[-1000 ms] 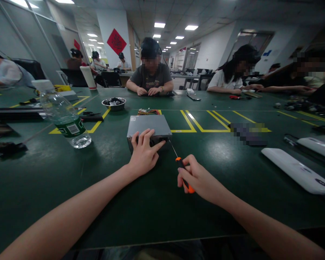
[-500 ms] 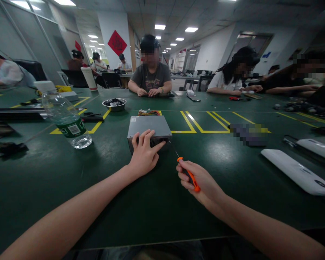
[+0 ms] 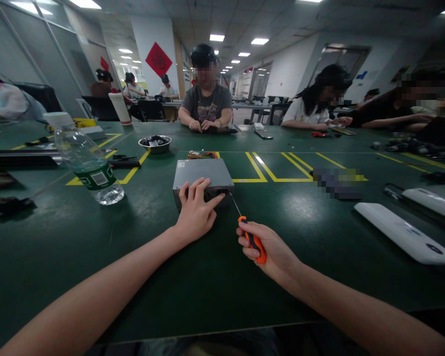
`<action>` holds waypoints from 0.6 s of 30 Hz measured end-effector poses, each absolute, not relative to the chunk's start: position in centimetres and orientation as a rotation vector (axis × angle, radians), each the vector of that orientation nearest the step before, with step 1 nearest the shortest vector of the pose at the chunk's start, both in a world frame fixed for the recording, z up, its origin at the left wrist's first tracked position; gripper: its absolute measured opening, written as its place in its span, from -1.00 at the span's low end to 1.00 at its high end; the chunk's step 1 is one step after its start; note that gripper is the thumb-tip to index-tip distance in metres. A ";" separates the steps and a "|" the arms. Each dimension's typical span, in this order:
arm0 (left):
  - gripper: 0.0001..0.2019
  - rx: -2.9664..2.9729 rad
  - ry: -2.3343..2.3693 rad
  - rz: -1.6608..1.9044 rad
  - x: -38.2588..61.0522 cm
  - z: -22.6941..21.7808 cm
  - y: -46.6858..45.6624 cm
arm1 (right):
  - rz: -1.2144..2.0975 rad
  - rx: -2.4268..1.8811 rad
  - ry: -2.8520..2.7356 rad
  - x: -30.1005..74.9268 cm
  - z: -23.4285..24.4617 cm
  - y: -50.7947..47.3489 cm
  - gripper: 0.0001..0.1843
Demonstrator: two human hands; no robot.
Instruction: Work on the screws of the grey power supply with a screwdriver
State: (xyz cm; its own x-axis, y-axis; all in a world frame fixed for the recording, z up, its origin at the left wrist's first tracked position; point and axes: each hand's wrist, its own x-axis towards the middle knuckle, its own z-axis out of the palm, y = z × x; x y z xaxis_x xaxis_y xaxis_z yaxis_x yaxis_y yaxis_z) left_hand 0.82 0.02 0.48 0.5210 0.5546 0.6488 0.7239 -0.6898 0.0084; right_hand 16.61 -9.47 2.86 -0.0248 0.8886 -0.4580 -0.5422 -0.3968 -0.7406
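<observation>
A grey metal computer power supply (image 3: 202,171) sits on the green table in front of me. Several coloured cables (image 3: 203,155) come out behind it. My left hand (image 3: 196,210) rests on its near side, fingers spread over the front face and top edge. In my right hand (image 3: 265,244) is an orange-and-black screwdriver (image 3: 257,247), with the fingers wrapped round its handle. The thin shaft points up and left, its tip at the lower right corner of the power supply's near face. Whether the tip sits in a screw is too small to tell.
To the left a clear water bottle (image 3: 91,165) stands tilted in view, and a metal bowl (image 3: 155,143) holds small dark parts. White panels (image 3: 404,232) lie at the right. A person (image 3: 205,99) sits across the green table (image 3: 163,296); others work on both sides.
My right hand has moved slightly left with the screwdriver, and the handle has turned a little. The left hand and power supply keep their places; the whole view has shifted a touch.
</observation>
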 end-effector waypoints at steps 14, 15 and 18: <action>-0.58 -2.503 -1.100 -0.952 1.0 0.5 -0.1 | 1.700 -1.164 -0.457 16.8 3.0 -9.4 -0.74; -0.59 -2.504 -1.101 -0.952 1.0 0.5 -0.1 | 1.674 -1.155 -0.458 16.8 2.9 -9.4 -0.79; -0.60 -2.500 -1.106 -0.945 1.0 0.5 0.0 | 1.632 -1.149 -0.479 16.8 2.8 -9.3 -0.90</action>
State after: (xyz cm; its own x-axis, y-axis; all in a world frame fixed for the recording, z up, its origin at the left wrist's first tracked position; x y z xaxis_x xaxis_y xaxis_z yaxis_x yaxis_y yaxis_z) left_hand 0.97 -0.04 0.51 0.5021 0.5701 0.6503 0.7313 -0.6813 0.0325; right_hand 16.76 -9.30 2.84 -0.0050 0.8956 -0.4449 -0.5133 -0.3841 -0.7674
